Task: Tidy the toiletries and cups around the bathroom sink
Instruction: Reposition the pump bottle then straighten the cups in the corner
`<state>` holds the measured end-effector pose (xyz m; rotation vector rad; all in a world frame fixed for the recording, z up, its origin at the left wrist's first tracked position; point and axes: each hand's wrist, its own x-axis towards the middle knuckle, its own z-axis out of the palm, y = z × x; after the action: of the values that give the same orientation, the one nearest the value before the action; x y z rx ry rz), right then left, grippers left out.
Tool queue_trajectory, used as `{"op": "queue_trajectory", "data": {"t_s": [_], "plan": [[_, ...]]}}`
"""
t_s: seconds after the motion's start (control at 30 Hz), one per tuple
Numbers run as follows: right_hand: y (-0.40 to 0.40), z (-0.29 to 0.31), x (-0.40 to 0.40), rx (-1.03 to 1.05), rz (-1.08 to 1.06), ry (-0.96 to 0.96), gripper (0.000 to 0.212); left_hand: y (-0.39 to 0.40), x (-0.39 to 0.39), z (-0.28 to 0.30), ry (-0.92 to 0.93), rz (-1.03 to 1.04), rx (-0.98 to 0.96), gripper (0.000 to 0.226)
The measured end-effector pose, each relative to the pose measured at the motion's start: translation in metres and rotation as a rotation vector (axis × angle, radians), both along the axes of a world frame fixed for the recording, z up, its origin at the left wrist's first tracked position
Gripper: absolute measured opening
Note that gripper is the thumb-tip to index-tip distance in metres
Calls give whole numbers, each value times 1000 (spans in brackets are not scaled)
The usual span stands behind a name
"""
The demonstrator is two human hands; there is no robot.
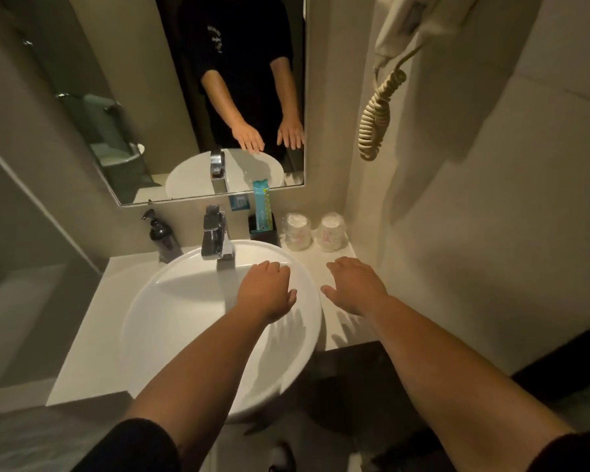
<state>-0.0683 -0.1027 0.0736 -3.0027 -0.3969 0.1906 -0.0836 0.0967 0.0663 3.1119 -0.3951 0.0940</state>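
Observation:
Two plastic-wrapped cups, the left cup (297,232) and the right cup (332,232), stand upside down side by side at the back right of the counter (336,267). Left of them a dark holder (264,235) carries a tall teal toiletry packet (262,206). A dark pump bottle (162,238) stands at the back left beside the white round sink (171,311). My left hand (266,289) hovers over the sink's right rim, fingers spread, holding nothing. My right hand (353,284) hovers over the counter in front of the cups, also empty and spread.
A chrome faucet (215,238) rises behind the basin. The mirror (150,131) hangs above the counter and reflects both hands. A wall-mounted hair dryer with a coiled cord (377,117) hangs on the right wall. The counter's dark front edge (348,350) runs below my right hand.

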Motion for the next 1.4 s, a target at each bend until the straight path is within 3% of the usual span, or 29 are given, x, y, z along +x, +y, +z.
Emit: {"op": "queue_trajectory", "data": {"t_s": [0.4,0.8,1.1,1.4], "plan": [[40,17,-45,45,159,-32,56,45,-72,24,-38,165,24,40],[192,-5,-45,65,421,26,53,175,-107,4,19,433,20,45],[306,-21,3,41,398,62,59,286,-58,-10,63,443,-15,47],[377,-28,70,119,233,118,47,355,17,-20,140,401,-75,50]]}}
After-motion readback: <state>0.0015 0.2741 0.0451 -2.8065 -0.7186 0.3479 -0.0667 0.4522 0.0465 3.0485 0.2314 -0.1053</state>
